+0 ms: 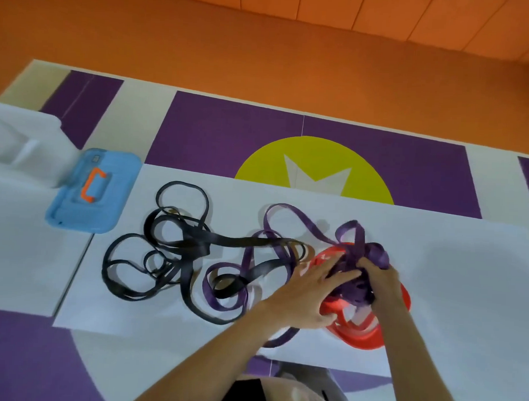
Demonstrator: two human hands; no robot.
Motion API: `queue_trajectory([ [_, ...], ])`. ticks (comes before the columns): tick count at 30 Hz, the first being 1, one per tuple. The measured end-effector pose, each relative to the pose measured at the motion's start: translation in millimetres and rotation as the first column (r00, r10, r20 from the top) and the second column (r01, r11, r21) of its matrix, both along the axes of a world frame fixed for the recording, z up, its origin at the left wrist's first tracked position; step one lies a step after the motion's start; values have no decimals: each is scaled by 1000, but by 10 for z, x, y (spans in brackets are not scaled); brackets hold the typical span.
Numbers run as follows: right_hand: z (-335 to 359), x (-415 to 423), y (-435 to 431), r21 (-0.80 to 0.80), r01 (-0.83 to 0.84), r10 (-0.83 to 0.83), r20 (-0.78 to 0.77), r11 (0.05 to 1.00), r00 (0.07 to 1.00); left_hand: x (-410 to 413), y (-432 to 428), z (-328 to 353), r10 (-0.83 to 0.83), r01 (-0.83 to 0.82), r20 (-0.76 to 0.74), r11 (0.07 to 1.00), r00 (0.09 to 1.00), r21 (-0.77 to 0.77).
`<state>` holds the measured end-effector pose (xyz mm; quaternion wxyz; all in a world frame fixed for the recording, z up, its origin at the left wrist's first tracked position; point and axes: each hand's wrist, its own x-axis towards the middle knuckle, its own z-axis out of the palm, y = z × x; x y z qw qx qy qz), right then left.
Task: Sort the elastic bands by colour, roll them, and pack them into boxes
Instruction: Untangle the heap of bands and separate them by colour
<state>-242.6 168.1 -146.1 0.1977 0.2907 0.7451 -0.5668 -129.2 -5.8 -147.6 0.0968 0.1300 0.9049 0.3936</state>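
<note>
Currently my right hand (382, 279) grips tangled purple elastic bands (372, 253); my left hand (308, 289), fingers spread, touches red elastic bands (363, 335).

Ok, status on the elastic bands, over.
Right hand grips purple bands. Left hand flat across red bands. Black bands tangled with purple, unsorted.

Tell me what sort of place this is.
Probably a gym or children's activity room, though I can't be sure. The signs: a purple and white mat with a yellow circle, an orange surface beyond it, and long elastic bands of the exercise kind spread out.
</note>
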Motion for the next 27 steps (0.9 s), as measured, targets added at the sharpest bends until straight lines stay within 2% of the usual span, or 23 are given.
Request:
queue_trajectory([
  [2,-135,-162,212,125,-43,49,-46,991,998,17,-83,-71,107,-109,41,992,993,59],
  [3,-198,-238,318,181,-86,95,-45,980,994,45,-152,-122,211,-213,67,977,975,27],
  [5,-325,-346,478,264,-187,198,-14,946,980,121,-335,-259,444,-429,82,890,892,-152],
  [7,-453,-377,548,327,-304,306,47,895,951,195,-521,-390,628,-554,108,744,771,-373],
  [9,-570,-336,540,404,-415,408,109,815,907,231,-664,-475,708,-540,200,663,677,-519],
  [12,-655,-156,473,515,-507,492,179,691,852,282,-746,-551,704,-429,346,673,620,-602],
  [15,-617,-4,373,535,-461,495,89,708,864,347,-726,-619,719,-435,293,640,630,-633],
  [19,-550,72,268,590,-261,429,-162,764,889,403,-752,-658,764,-586,232,620,602,-522],
  [22,-500,65,183,559,-170,366,-259,812,894,494,-832,-655,806,-713,208,589,555,-380],
  [24,-462,103,91,595,-193,422,-272,780,865,570,-917,-613,867,-848,227,489,445,-204],
  [27,-426,237,-91,708,-236,595,-314,666,740,644,-1112,-475,918,-960,287,244,273,135],
])
